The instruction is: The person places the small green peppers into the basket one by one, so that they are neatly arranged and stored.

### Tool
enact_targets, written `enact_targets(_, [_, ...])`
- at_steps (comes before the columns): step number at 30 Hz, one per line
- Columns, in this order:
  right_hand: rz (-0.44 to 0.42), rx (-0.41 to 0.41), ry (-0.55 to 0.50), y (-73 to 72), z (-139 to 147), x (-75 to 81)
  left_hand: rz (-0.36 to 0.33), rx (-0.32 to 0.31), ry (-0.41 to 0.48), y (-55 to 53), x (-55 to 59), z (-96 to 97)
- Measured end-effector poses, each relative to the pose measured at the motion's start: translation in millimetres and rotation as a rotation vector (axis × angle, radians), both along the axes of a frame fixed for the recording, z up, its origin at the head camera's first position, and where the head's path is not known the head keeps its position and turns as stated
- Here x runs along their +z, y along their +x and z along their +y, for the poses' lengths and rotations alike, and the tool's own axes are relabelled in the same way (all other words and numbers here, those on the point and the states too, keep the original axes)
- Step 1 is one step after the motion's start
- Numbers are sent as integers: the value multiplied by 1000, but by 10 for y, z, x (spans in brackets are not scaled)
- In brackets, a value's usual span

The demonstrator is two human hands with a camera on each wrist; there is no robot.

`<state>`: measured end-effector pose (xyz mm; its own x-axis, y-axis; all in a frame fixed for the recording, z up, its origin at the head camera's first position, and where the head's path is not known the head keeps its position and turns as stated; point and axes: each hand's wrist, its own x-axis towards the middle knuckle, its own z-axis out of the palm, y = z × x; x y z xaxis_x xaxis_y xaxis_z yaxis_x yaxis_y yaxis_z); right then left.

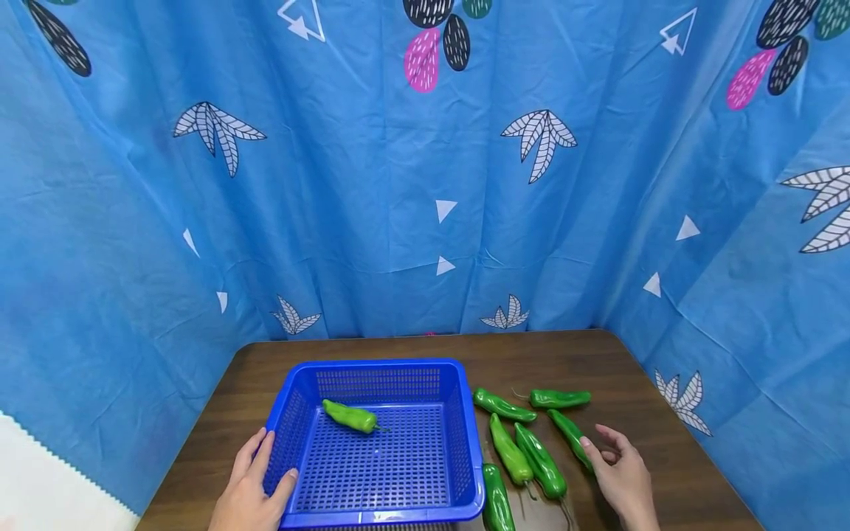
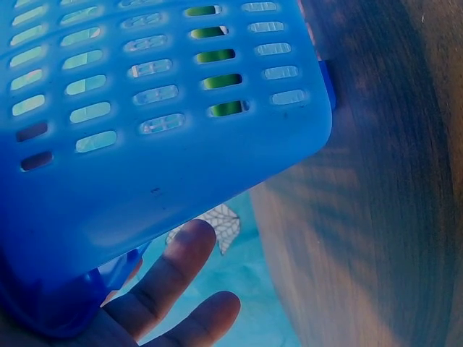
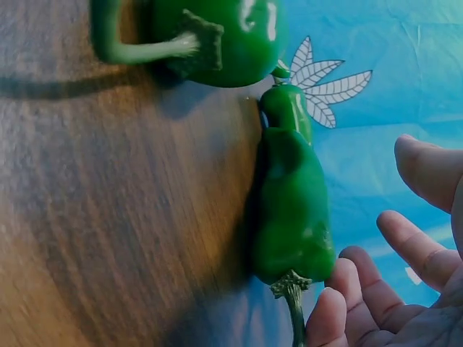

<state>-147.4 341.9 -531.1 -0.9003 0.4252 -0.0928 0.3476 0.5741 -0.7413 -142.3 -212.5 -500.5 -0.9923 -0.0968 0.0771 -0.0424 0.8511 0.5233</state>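
My left hand [image 1: 247, 488] holds the left rim of a blue plastic basket [image 1: 473, 457], its thumb over the inner side. Seen from the left wrist, two fingers [image 2: 173, 267] reach out past the basket's rim. Inside the basket lies one light green pepper [image 1: 352, 417], towards the back left. My right hand [image 1: 623, 476] hovers with parted fingers just right of a dark green pepper [image 1: 569, 437]. In the right wrist view the fingers are close beside that pepper [image 3: 293, 217]; whether they touch it I cannot tell. Nothing is in its grasp.
Several more green peppers lie on the brown wooden table [image 1: 637, 383], right of the basket, among them a lighter one [image 1: 511, 451], a large one [image 1: 541, 463] and one [image 1: 496, 498] close against the basket's side. A blue patterned curtain [image 1: 425, 221] hangs around the table.
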Motion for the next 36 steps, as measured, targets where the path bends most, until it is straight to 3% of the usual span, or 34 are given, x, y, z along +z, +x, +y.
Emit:
enact_targets(6, [4,4,24,-26,4,-29,9,4,-5,1,-10,7])
enact_targets(15, [-31,54,45,-58,51,-60,-54,21,9,6,33,31])
enact_targets(28, [-84,103,66,-89,133,-224,-2,7,7,36,25,71])
enact_targets(36, [-107,126,48,-112,95,-237,19,21,5,50,8,70])
